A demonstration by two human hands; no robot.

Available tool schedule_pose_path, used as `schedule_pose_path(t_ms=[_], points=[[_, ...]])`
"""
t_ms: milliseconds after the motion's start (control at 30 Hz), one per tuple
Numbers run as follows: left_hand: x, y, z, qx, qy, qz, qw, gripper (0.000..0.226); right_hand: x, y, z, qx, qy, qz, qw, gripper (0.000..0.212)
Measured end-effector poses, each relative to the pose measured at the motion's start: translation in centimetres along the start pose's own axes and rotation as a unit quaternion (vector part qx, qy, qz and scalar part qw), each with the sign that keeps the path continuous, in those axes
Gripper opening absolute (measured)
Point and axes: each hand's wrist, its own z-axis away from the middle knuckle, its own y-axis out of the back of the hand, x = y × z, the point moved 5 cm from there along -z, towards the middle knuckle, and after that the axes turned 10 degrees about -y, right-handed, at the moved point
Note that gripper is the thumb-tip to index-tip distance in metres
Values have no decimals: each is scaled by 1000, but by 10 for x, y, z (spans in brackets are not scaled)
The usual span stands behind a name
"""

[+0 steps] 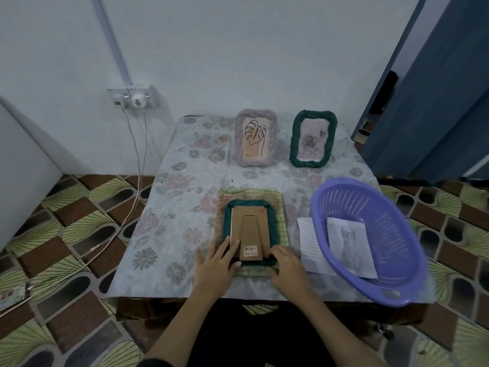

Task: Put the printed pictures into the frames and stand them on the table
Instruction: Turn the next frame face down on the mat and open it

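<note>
Face-down frame (250, 231) at six o'clock: left hand (215, 270) flat, fingers straight on backing; right hand (287, 268) curled, gripping near edge.

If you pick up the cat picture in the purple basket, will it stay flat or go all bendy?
Probably bendy: the cat picture looks like thin paper, leaning curved against the purple basket wall. Likely very light, so it could flutter or crease.

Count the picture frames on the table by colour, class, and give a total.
Dark green woven frames: 2, one standing at the back and one lying face down under both hands.
Pale pink-grey woven frame: 1, standing at the back with a leaf drawing.
Total: 3 frames.
</note>
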Motion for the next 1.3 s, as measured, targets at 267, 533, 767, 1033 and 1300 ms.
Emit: schedule_pose_path(t_ms=[267, 533, 767, 1033, 1300], points=[[2, -3, 0, 16, 12, -14, 1000, 126, -4, -7, 2, 23, 60, 65, 996, 27], [8, 3, 1, 2, -1, -40, 999, 77, -16, 9, -1, 36, 39, 77, 996, 60], [4, 19, 5, 124, -29, 14, 992, 46, -25, -10, 2, -41, 76, 104, 991, 59], [7, 21, 3, 120, -72, -60, 988, 48, -31, -9, 0, -60, 63, 109, 990, 55], [6, 7, 12, 200, -114, -76, 970, 44, -30, -6, -1, -59, 60, 112, 990, 51]])
